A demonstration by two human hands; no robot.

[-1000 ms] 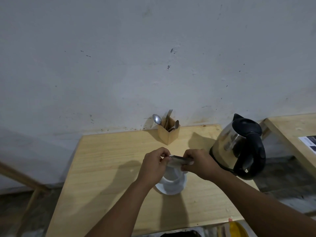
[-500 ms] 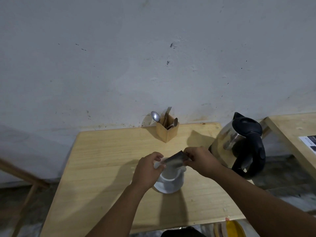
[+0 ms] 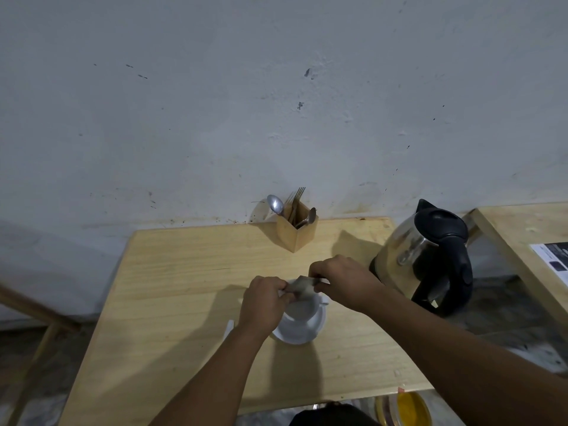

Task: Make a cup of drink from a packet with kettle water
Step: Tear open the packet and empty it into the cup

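A white cup [image 3: 302, 310] stands on a white saucer [image 3: 299, 332] in the middle of the wooden table [image 3: 184, 287]. Directly above the cup I hold a small silvery packet [image 3: 302, 288], tilted and crumpled. My left hand [image 3: 264, 302] pinches its left end and my right hand [image 3: 341, 279] pinches its right end. A steel kettle [image 3: 427, 256] with a black lid and handle stands at the table's right edge, just beyond my right wrist. The inside of the cup is mostly hidden by the packet and my fingers.
A wooden holder [image 3: 296, 229] with spoons and a fork stands at the back against the wall. A second wooden table [image 3: 522, 229] with a printed sheet [image 3: 553, 262] is to the right. A yellow object [image 3: 408, 408] lies below the front edge.
The packet was flat between both hands; it has since tipped over the cup and is now bunched up, with my hands closer together above the cup.
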